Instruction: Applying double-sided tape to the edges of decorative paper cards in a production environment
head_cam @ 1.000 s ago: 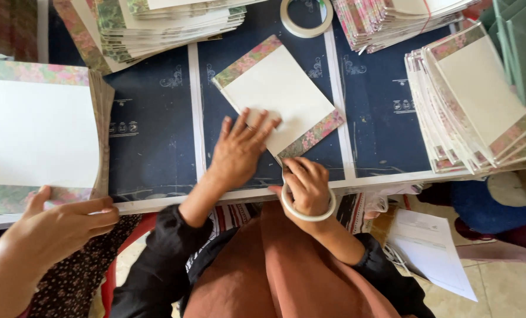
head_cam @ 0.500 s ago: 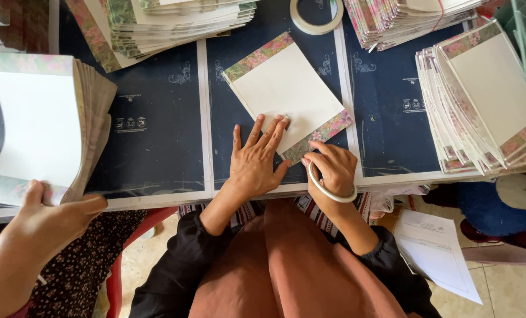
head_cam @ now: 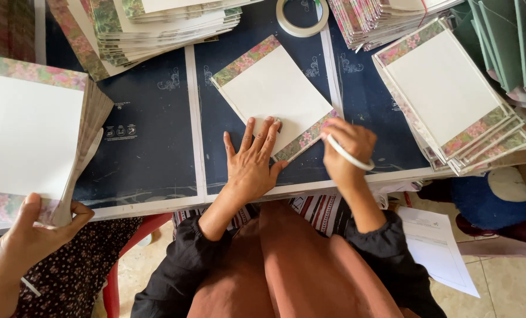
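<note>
A white card with floral-printed borders (head_cam: pixel 274 94) lies tilted on the dark blue work table (head_cam: pixel 145 153), just in front of the person, its near floral strip under both hands. The left hand (head_cam: pixel 252 164) lies flat and spread, fingers pressing on the card's lower white area and its near edge, gripping nothing. The right hand (head_cam: pixel 346 147) is curled over the card's near right corner, fingers closed around a white ring, probably a tape roll (head_cam: pixel 350 154), held against the floral strip; what the fingertips do beneath it is hidden. To do this step well, I judge the flat hand should keep even pressure so the card cannot swivel on the smooth table, while the right hand works along the border in one steady line, keeping to the edge so the strip lies without wrinkles or skew. A second tape roll (head_cam: pixel 302 16) rests at the far side of the table, well apart from the hands. Stacks of like cards surround the work: one stack at the right (head_cam: pixel 451 94), another at the far left (head_cam: pixel 157 23), another at the far right (head_cam: pixel 386 17). At the left a co-worker's hand (head_cam: pixel 36 227) holds a thick bundle of the same cards (head_cam: pixel 30 135) by its near edge. A printed sheet (head_cam: pixel 439 247) lies on the floor to the right.
</note>
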